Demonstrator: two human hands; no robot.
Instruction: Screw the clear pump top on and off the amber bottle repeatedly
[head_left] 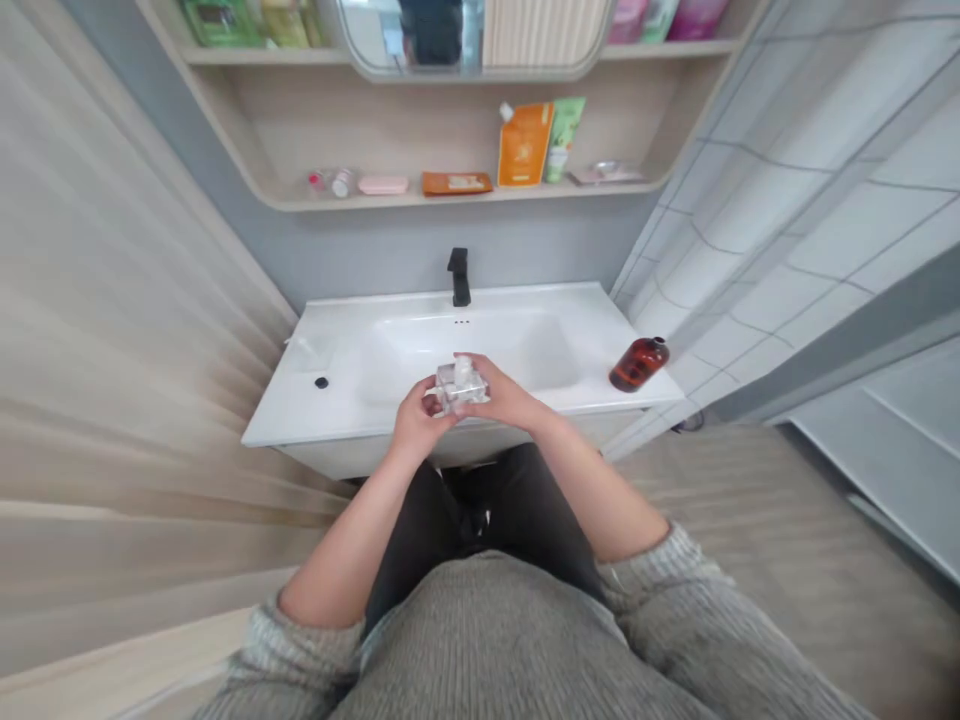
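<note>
Both hands hold a small clear, square-sided bottle point(454, 384) with a white top, above the front edge of the white sink point(397, 408). My left hand point(417, 418) grips its left side, the fingers curled around it. From the right, my right hand point(504, 392) has its fingers and thumb closed on the bottle. What the bottle contains is too blurred to tell. An amber bottle point(636, 366) with an uncovered neck stands on the counter at the right. A small round black cap point(321, 383) lies on the counter to the left.
A black faucet point(459, 278) rises behind the basin. Above it, a shelf point(360, 201) carries an orange pouch point(524, 146), a green tube point(562, 138), an orange packet point(457, 183) and a pink case point(383, 185). A beige curtain point(112, 350) hangs at the left, beside a clear item point(307, 352) on the counter.
</note>
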